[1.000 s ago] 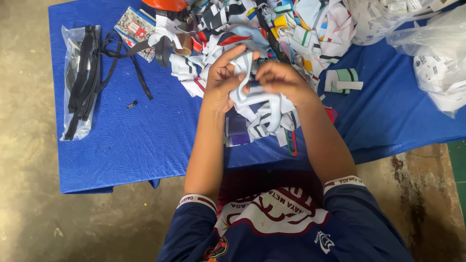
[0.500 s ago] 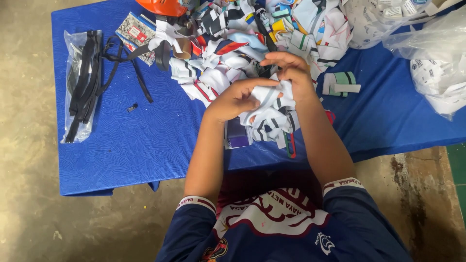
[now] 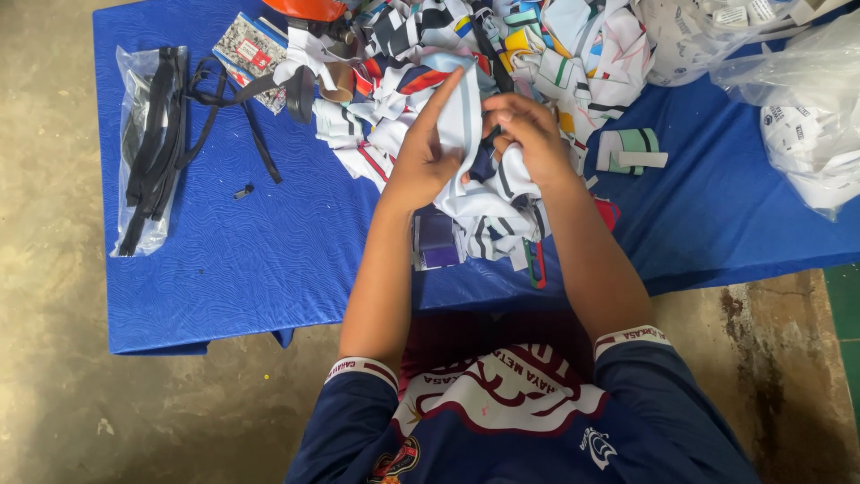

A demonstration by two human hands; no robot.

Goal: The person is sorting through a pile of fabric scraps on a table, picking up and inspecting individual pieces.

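My left hand [image 3: 428, 154] and my right hand [image 3: 528, 134] both grip a white fabric piece with dark stripes [image 3: 466, 121], held just above the blue table cover [image 3: 260, 260]. The left fingers point up along the fabric's left edge; the right fingers curl over its right side. Under and behind the hands lies a heap of printed fabric pieces [image 3: 502, 54] in white, black, red, yellow and teal. More striped pieces [image 3: 488, 229] hang down from the hands toward the table's near edge.
A clear bag of black straps [image 3: 148, 148] lies at the table's left, with loose black straps [image 3: 242, 99] beside it. Clear bags of white pieces [image 3: 797, 99] sit at the right. A small folded teal and white piece [image 3: 632, 148] lies right of my hands. Concrete floor surrounds the table.
Both hands have lifted the white striped piece slightly and shifted it; the left fingers now stretch upward along it and the right hand has closed over its top.
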